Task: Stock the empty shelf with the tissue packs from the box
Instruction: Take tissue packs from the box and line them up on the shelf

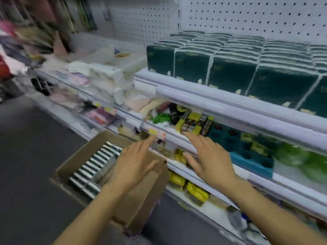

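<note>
A brown cardboard box [74, 156] stands on the floor at lower left, with a row of dark green and white tissue packs [93, 165] inside. Matching dark green tissue packs [230, 73] fill the upper shelf [203, 96] at right in rows. My left hand [134, 163] hovers over the box's right side with fingers straight, holding nothing. My right hand [210, 158] is spread flat in front of the lower shelf edges, also holding nothing. The picture is blurred by motion.
White packs [113, 76] lie stacked on the shelf to the left of the green ones. Lower shelves hold yellow packets [196, 191], small bottles, teal trays [251, 156] and green bowls [300, 161]. Grey floor [26, 147] spreads to the left.
</note>
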